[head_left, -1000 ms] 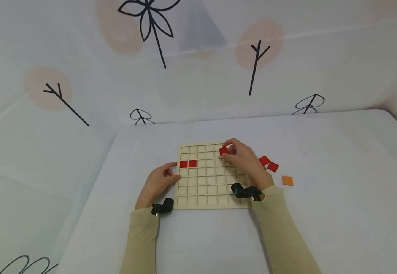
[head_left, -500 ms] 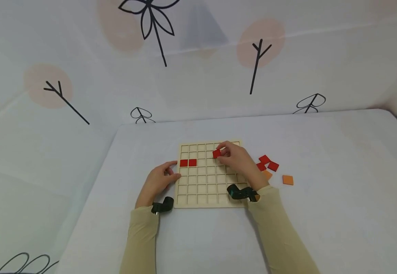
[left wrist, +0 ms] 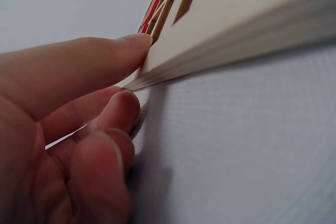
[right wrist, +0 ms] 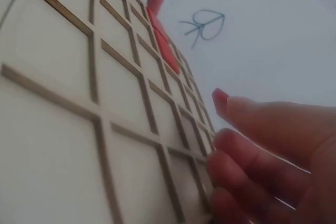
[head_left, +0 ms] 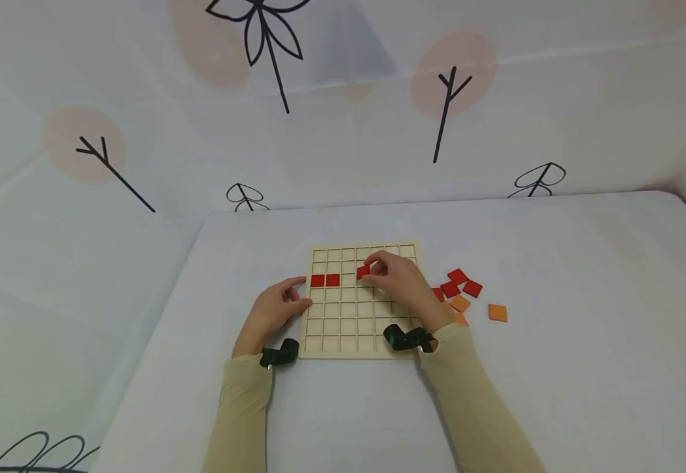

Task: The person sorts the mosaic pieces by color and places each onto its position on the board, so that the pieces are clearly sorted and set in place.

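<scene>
A cream wooden grid board point(head_left: 349, 328) lies on the white table. In its leftmost columns two red square tiles point(head_left: 324, 280) sit side by side. My left hand point(head_left: 269, 316) rests against the board's left edge; in the left wrist view the thumb point(left wrist: 105, 59) touches the rim and the other fingers bend loosely beside it. Over the upper middle of the board my right hand point(head_left: 399, 282) pinches another red tile point(head_left: 363, 271) between thumb and fingers. In the right wrist view only a corner of this tile point(right wrist: 220, 100) shows past the thumb.
Right of the board lie several loose red tiles point(head_left: 457, 276) and orange tiles point(head_left: 460, 303), some partly hidden by my right wrist. One orange tile point(head_left: 497, 313) lies apart, further right. A patterned white cloth point(head_left: 331, 144) hangs behind the table.
My right hand has moved left and slightly nearer over the board with the pinched red tile, uncovering more loose tiles on the right. The left hand has stayed at the board's edge.
</scene>
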{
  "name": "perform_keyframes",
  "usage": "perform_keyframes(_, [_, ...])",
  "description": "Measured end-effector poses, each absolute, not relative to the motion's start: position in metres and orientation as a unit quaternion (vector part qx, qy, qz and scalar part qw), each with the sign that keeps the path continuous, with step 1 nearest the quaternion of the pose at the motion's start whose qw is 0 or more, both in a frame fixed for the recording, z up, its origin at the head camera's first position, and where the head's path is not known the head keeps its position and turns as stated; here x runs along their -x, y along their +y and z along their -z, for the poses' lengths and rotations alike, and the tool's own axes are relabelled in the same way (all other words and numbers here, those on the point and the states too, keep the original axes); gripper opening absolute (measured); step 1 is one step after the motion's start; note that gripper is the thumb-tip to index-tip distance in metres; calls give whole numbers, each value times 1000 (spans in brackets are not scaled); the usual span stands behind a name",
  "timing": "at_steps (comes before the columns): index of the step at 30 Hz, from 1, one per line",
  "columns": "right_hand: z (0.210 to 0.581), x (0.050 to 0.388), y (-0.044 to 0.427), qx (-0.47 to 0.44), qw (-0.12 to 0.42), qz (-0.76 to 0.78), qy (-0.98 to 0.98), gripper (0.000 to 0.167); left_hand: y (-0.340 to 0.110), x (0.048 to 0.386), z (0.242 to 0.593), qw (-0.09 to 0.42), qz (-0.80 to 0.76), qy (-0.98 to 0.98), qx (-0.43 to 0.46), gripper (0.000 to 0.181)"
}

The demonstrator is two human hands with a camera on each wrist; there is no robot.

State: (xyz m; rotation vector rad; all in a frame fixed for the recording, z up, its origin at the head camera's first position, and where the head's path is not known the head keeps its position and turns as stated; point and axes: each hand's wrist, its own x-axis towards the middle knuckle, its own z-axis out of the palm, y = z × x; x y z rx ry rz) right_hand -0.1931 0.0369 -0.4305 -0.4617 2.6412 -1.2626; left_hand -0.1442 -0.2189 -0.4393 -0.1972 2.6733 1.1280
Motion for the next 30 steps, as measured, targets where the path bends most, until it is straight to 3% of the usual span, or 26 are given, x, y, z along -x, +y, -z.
perform_keyframes(30, [440,185,16,142,57,368,917,26,-219,145,440,116,-385,913,73,52])
